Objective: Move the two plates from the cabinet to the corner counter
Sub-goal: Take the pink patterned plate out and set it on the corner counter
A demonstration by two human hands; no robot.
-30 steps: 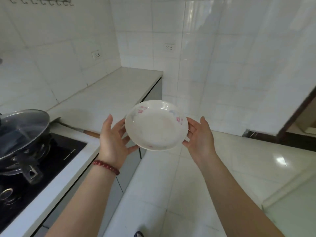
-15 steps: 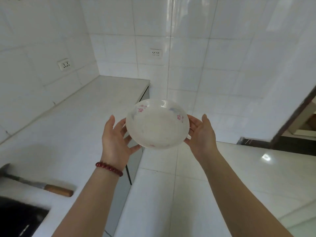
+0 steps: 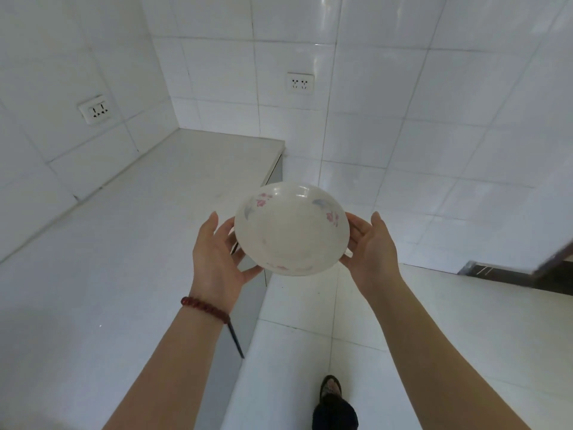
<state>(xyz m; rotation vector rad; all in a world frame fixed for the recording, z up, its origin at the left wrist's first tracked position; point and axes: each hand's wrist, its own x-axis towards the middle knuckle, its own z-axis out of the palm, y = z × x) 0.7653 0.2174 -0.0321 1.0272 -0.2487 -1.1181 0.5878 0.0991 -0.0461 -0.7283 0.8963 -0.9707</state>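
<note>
White glossy tiles cover the walls [image 3: 387, 88] of a kitchen corner, and a white counter [image 3: 124, 243] runs along the left toward that corner, ending at a grey cabinet side. Two sockets sit in the tiles: one [image 3: 94, 110] on the left wall, well up and left of the hands, and one [image 3: 300, 83] on the far wall, straight above them. The floor [image 3: 310, 321] below the hands is pale tile.

Between the two hands is a white plate [image 3: 291, 229] with faded pink and blue flower prints on its rim, held in the air just off the counter's front edge, tilted so its hollow faces the camera. The left hand [image 3: 218, 259] is spread wide, fingers [image 3: 228, 234] reaching under the plate's left side and thumb touching its lower edge. The right hand [image 3: 372, 249] is likewise open and cupped, fingers behind the right rim, thumb near the lower right edge. Only one plate face is plainly visible; a thin white edge shows beside the right thumb, but whether it is a second plate cannot be told.

A bracelet [image 3: 206, 308] of dark red beads circles the left wrist. Below the right forearm, a shoe [image 3: 331, 389] and dark trouser leg show on the floor.
</note>
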